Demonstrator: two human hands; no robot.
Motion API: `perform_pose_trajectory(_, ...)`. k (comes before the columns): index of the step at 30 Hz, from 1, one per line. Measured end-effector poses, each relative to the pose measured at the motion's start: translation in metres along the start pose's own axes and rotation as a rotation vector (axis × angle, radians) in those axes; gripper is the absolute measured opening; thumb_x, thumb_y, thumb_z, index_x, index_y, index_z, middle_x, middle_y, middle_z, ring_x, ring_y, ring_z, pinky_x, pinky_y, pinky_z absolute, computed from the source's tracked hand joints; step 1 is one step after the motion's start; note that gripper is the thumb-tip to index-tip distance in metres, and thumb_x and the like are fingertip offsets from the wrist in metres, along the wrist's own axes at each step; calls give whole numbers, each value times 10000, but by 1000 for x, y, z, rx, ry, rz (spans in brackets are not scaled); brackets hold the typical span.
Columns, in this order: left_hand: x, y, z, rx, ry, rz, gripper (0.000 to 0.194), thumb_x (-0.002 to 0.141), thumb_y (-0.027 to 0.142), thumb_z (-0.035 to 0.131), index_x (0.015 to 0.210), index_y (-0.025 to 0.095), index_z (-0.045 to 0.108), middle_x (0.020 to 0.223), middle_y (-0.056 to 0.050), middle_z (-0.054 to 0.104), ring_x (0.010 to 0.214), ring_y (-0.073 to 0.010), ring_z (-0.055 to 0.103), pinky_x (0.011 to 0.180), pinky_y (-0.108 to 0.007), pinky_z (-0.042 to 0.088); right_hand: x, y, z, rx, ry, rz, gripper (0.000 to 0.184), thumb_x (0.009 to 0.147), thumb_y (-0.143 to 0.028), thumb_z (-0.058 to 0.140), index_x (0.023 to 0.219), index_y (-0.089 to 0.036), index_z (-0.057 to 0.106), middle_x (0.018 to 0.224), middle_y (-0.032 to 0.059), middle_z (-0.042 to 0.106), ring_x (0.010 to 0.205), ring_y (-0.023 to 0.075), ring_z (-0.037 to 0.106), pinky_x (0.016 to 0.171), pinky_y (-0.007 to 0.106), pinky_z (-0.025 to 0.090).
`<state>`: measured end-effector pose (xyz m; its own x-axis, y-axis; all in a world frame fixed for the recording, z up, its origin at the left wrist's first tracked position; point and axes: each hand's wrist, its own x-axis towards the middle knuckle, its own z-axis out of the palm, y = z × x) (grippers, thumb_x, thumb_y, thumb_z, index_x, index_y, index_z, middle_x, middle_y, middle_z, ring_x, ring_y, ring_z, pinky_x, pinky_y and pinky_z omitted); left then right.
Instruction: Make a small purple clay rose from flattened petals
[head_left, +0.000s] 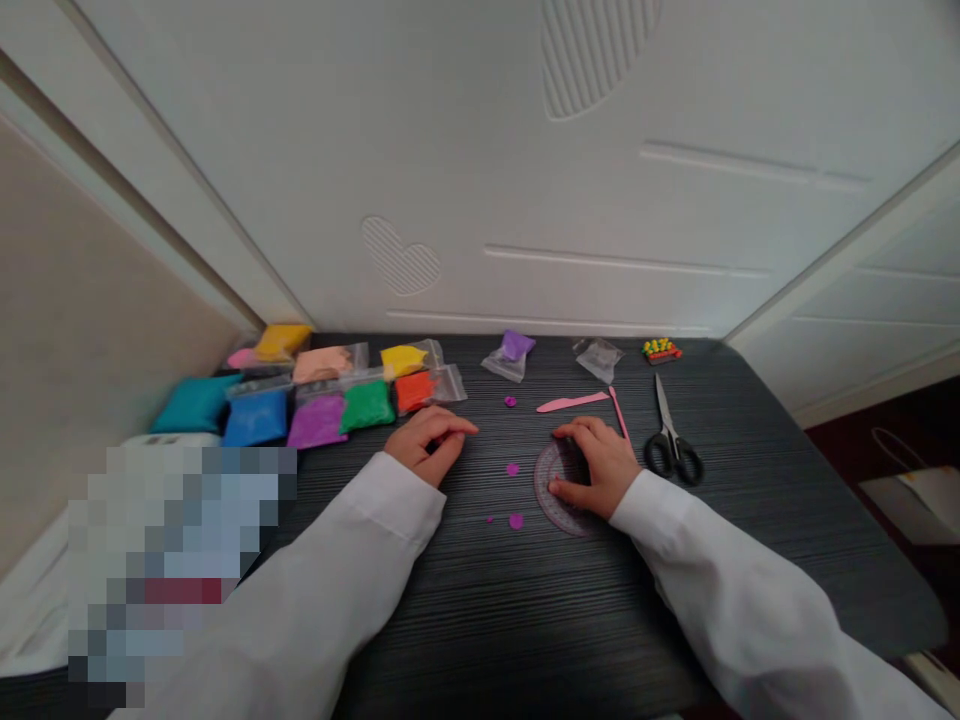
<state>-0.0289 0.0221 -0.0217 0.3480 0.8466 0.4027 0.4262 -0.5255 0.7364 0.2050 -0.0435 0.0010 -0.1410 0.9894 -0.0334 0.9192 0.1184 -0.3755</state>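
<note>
My right hand [596, 465] rests on a clear round-edged protractor [549, 505] lying on the dark table, with the thumb on its face and the fingers curled over its upper edge. My left hand [427, 442] lies on the table by the orange clay bag [414, 390], its index finger stretched out and nothing visible in it. Between the hands are small purple clay pieces: an upper one [510, 401], a flattened middle one [513, 469], a lower disc [516, 521] and a tiny bit [490, 519] beside it.
A pink clay knife [572, 402] and a thin pink tool [619, 412] lie beyond my right hand, with black-handled scissors [673, 440] at right. A purple clay bag [516, 346], a clear bag [598, 358] and a small colourful piece [661, 350] line the back. Several clay bags [256, 415] crowd the left.
</note>
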Motion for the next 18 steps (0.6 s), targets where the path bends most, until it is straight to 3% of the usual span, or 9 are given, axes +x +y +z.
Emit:
perform_pose_trajectory(8, 0, 1, -1, 43, -37, -21, 184, 721, 233, 465, 771, 176, 633, 730, -18, 569, 657, -111, 512, 631, -234, 424, 5, -5, -2, -83, -52, 30, 568, 567, -397, 624, 1080, -234, 443, 1107, 69, 422, 1003, 242, 415, 823, 402, 343)
perform_pose_trajectory(13, 0, 4, 0, 63, -6, -32, 180, 707, 219, 465, 755, 174, 632, 707, -7, 557, 605, -95, 485, 570, -214, 408, 8, -3, -3, 4, -91, 58, 581, 548, -378, 649, 1074, -232, 448, 1118, 75, 402, 1058, 258, 384, 851, 439, 335)
perform_pose_trajectory(18, 0, 7, -1, 88, -14, -50, 188, 703, 220, 463, 763, 174, 635, 696, -3, 545, 577, -89, 469, 555, -209, 398, 18, 5, -12, 48, -177, 86, 568, 585, -361, 645, 1087, -204, 429, 1085, 65, 429, 905, 159, 501, 769, 324, 427)
